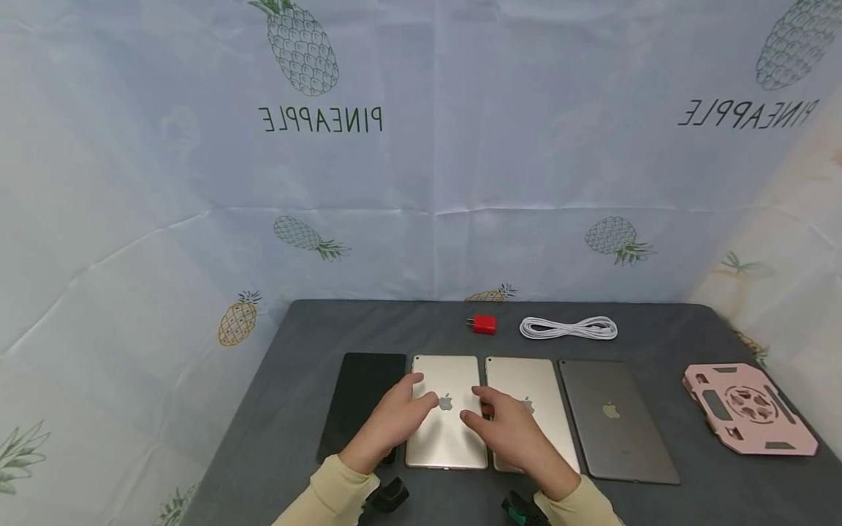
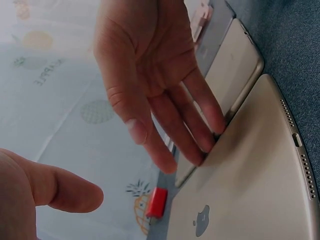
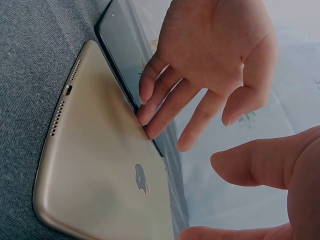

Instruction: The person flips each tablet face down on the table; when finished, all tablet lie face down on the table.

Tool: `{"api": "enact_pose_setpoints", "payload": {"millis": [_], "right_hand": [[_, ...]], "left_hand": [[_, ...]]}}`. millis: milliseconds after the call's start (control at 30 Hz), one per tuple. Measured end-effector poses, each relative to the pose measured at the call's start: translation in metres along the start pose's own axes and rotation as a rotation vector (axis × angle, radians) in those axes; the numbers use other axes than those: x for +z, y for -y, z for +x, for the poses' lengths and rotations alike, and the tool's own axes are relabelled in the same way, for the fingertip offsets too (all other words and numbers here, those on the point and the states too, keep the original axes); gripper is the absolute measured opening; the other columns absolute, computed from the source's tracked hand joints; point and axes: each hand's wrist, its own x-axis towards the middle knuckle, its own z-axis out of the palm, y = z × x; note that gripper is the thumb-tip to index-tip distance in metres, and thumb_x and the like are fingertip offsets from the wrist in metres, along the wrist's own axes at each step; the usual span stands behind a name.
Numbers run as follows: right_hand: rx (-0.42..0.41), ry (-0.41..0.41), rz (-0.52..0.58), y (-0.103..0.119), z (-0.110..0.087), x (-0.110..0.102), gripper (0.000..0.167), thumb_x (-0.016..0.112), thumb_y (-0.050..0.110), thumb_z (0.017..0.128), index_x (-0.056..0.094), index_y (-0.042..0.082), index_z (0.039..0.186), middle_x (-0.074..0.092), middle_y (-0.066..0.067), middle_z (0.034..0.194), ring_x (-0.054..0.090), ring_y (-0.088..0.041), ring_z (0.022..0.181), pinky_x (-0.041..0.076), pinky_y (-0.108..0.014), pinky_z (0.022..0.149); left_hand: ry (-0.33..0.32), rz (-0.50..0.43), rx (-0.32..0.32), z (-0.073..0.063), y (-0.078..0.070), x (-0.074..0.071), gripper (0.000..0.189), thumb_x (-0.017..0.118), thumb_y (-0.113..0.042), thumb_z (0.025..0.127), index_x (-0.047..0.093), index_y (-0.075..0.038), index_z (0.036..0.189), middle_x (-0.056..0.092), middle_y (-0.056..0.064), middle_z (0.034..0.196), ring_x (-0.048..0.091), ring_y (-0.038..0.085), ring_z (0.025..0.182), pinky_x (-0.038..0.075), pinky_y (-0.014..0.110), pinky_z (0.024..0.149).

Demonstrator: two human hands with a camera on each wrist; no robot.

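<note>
A gold tablet [image 1: 447,446] lies back up between my two hands, its grey apple logo uncovered. My left hand [image 1: 400,415] is at its left side, over the seam with a black tablet [image 1: 358,391]. In the right wrist view the left fingertips [image 3: 150,132] reach right to the gold tablet's edge. Over the seam on the other side is my right hand [image 1: 509,427], partly covering a second gold tablet [image 1: 526,372]. Its fingertips [image 2: 200,157] meet the middle tablet's edge in the left wrist view. Both thumbs stand raised, and the fingers are fairly straight.
A dark grey tablet [image 1: 618,431] lies to the right in the same row. Beyond the row are a red plug adapter [image 1: 484,324] and a coiled white cable [image 1: 569,328]. A pink cooling-stand-like panel [image 1: 750,409] sits at the far right of the grey cloth-covered table [image 1: 263,467].
</note>
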Motion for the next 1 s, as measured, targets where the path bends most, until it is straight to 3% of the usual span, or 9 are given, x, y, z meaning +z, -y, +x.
{"api": "enact_pose_setpoints", "payload": {"millis": [300, 533, 733, 800, 900, 1000], "right_hand": [[-0.011, -0.003, 0.002, 0.0, 0.0, 0.004, 0.055, 0.081, 0.029, 0.096, 0.068, 0.0, 0.141, 0.076, -0.02, 0.129, 0.075, -0.033, 0.116, 0.064, -0.052, 0.091], [-0.023, 0.003, 0.002, 0.0, 0.001, 0.006, 0.055, 0.08, 0.028, 0.096, 0.068, 0.0, 0.141, 0.076, -0.018, 0.127, 0.074, -0.027, 0.111, 0.063, -0.049, 0.088], [-0.023, -0.004, 0.001, 0.006, 0.001, 0.007, 0.056, 0.08, 0.028, 0.095, 0.068, 0.001, 0.142, 0.071, -0.008, 0.1, 0.062, -0.019, 0.087, 0.05, -0.035, 0.07], [-0.033, -0.008, 0.021, 0.011, 0.001, 0.008, 0.056, 0.079, 0.029, 0.096, 0.067, 0.001, 0.143, 0.072, -0.01, 0.105, 0.066, -0.023, 0.09, 0.054, -0.037, 0.071], [-0.06, 0.007, 0.068, 0.023, 0.003, 0.014, 0.056, 0.077, 0.031, 0.098, 0.066, 0.004, 0.146, 0.074, -0.018, 0.13, 0.074, -0.034, 0.113, 0.063, -0.049, 0.088], [-0.096, 0.064, 0.109, 0.039, 0.008, 0.025, 0.059, 0.075, 0.034, 0.1, 0.062, 0.004, 0.149, 0.066, -0.023, 0.147, 0.07, -0.042, 0.127, 0.061, -0.059, 0.099]], "left_hand": [[-0.004, -0.001, 0.002, -0.001, 0.002, -0.001, 0.069, 0.062, -0.03, 0.096, 0.05, 0.001, 0.156, 0.05, 0.024, 0.164, 0.052, 0.041, 0.147, 0.048, 0.066, 0.116], [-0.014, -0.027, -0.007, -0.003, 0.005, -0.002, 0.069, 0.063, -0.03, 0.096, 0.05, 0.0, 0.157, 0.048, 0.024, 0.165, 0.051, 0.042, 0.148, 0.047, 0.067, 0.116], [-0.013, -0.043, 0.005, -0.007, 0.007, -0.011, 0.069, 0.063, -0.03, 0.098, 0.049, 0.001, 0.158, 0.05, 0.026, 0.162, 0.054, 0.044, 0.145, 0.05, 0.066, 0.113], [-0.029, -0.048, 0.01, -0.008, 0.01, -0.019, 0.068, 0.062, -0.029, 0.099, 0.049, 0.0, 0.159, 0.052, 0.026, 0.16, 0.057, 0.044, 0.143, 0.051, 0.064, 0.111], [-0.083, -0.026, 0.009, -0.009, 0.016, -0.036, 0.066, 0.061, -0.028, 0.101, 0.048, 0.0, 0.159, 0.054, 0.025, 0.159, 0.06, 0.044, 0.139, 0.054, 0.063, 0.109], [-0.141, 0.024, -0.004, -0.009, 0.025, -0.056, 0.066, 0.059, -0.028, 0.103, 0.045, 0.001, 0.161, 0.052, 0.027, 0.16, 0.059, 0.046, 0.138, 0.053, 0.063, 0.108]]}}
